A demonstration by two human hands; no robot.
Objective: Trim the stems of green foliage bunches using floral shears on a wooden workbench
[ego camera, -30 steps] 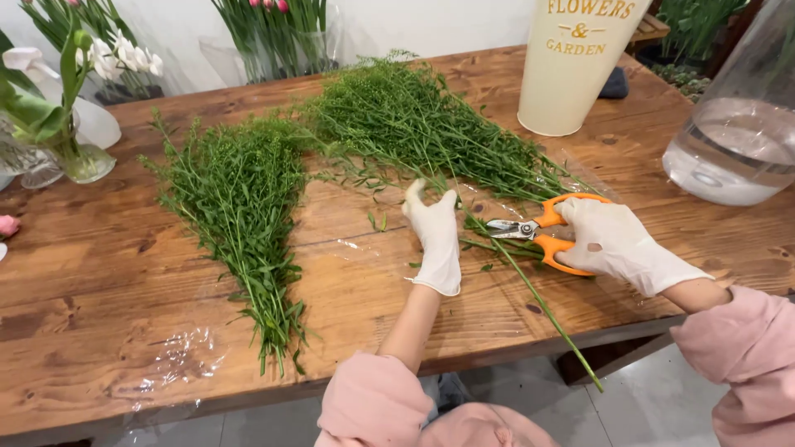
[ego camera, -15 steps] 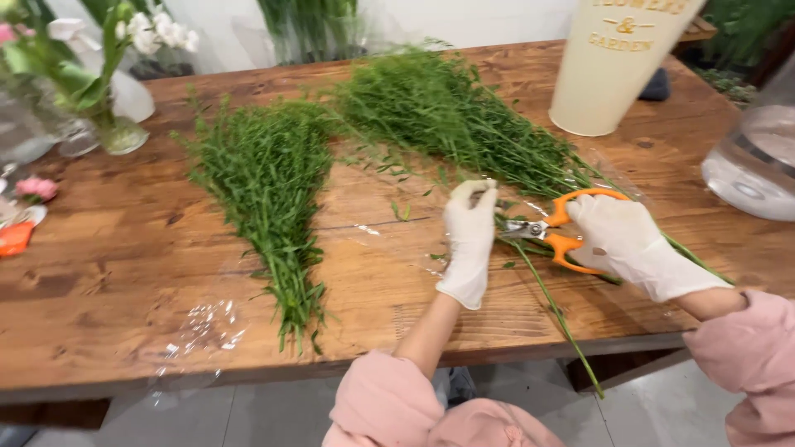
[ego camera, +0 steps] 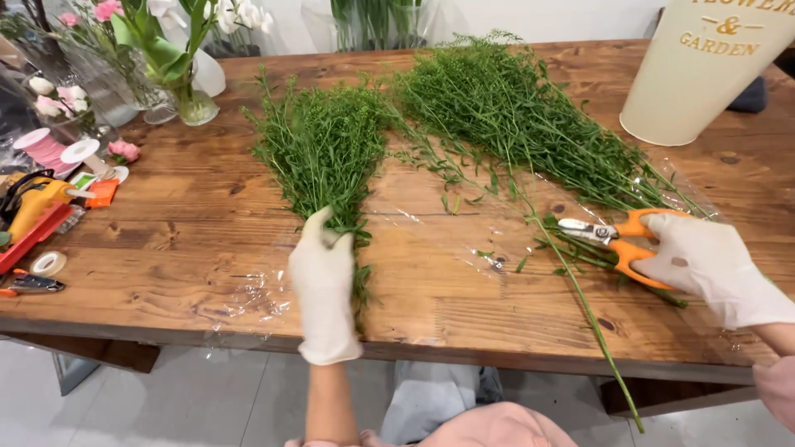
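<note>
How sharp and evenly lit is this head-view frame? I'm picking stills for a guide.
Head view: soft, even light; faint shadows under the left hand and scissors; clear wrap on the wooden table glints mildly; greenery bunch reads crisp; edges bow slightly, wide-angle; no obvious motion blur.

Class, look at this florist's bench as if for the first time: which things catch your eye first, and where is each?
Two fans of cut green stems lie across the wooden table: the left bunch and the larger right bunch. The gloved left hand rests on the left bunch's stem ends at the near edge. The gloved right hand holds orange-handled scissors over loose stems at the right.
</note>
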